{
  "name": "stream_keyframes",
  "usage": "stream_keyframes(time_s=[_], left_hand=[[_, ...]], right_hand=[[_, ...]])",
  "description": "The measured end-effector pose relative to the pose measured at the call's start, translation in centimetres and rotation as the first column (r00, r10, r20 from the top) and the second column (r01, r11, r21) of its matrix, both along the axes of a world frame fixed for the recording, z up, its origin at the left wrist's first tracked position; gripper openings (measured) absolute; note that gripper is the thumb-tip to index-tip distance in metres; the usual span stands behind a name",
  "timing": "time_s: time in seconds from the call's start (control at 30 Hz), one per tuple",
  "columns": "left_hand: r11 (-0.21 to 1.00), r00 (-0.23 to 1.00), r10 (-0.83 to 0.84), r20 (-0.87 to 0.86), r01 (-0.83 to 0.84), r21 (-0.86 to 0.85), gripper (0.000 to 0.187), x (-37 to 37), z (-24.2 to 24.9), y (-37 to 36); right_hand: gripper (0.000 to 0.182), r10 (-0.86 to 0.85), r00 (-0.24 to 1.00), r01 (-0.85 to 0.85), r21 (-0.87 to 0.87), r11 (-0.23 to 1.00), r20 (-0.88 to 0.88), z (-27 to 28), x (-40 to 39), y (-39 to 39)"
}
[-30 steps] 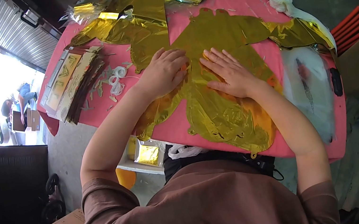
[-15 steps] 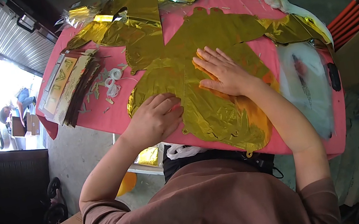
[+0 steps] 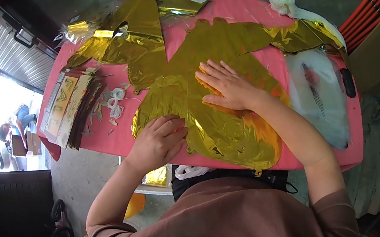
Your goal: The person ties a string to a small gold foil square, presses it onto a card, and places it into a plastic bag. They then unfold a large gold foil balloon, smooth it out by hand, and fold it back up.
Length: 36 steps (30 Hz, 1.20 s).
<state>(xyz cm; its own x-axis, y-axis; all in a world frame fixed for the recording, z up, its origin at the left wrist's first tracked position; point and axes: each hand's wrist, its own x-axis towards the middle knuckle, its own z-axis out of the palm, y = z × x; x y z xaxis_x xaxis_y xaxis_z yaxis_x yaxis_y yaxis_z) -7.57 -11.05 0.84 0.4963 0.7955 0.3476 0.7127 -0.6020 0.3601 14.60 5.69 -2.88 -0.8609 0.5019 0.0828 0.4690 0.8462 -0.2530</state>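
A flat gold foil balloon (image 3: 212, 130) with small tabs along its outline is spread over the pink-covered table, reaching its near edge. On its surface, my right hand (image 3: 225, 87) lies flat with the fingers stretched out. My left hand (image 3: 160, 139) rests at the balloon's near left edge, fingers curled together. Whatever its fingertips pinch is hidden from me. More gold foil (image 3: 134, 32) lies beyond, at the far left, and another crinkled gold piece (image 3: 305, 35) extends to the right.
Left on the pink cloth (image 3: 116, 131) are a stack of printed cards (image 3: 68, 104), white string (image 3: 117, 103) and small strips. Clear plastic bags (image 3: 318, 96) and a black object (image 3: 348, 82) lie right. A wrapped foil packet (image 3: 182, 3) sits at the back. Another person (image 3: 22, 120) bends over boxes outside.
The whole view has shifted a little, so the table sits slightly lower and further left. Both hands keep nearly the same place and pose on the foil.
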Motion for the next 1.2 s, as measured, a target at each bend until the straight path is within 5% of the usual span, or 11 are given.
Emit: stream_keyframes(time_s=[0.83, 0.93, 1.03, 1.2], left_hand=[[0.992, 0.992, -0.123, -0.010, 0.123, -0.027, 0.024, -0.9, 1.3, 0.1], [0.974, 0.983, -0.158, 0.089, 0.170, -0.149, 0.022, -1.4, 1.7, 1.6], [0.981, 0.998, 0.000, 0.060, 0.012, -0.194, 0.019, -1.3, 2.2, 5.4], [0.988, 0.987, 0.149, -0.060, -0.147, 0.038, 0.022, -2.7, -1.0, 15.1]], right_hand=[[0.068, -0.035, 0.999, 0.035, 0.031, 0.999, 0.010, 0.3, -0.3, -1.0], [0.068, -0.040, 0.999, 0.039, 0.034, 0.999, 0.024, 0.5, -0.3, -1.2], [0.068, -0.041, 0.999, 0.040, 0.034, 0.999, 0.022, 0.3, -0.3, -1.2], [0.068, -0.044, 0.999, 0.043, 0.032, 0.999, 0.032, 0.1, -0.4, -1.2]])
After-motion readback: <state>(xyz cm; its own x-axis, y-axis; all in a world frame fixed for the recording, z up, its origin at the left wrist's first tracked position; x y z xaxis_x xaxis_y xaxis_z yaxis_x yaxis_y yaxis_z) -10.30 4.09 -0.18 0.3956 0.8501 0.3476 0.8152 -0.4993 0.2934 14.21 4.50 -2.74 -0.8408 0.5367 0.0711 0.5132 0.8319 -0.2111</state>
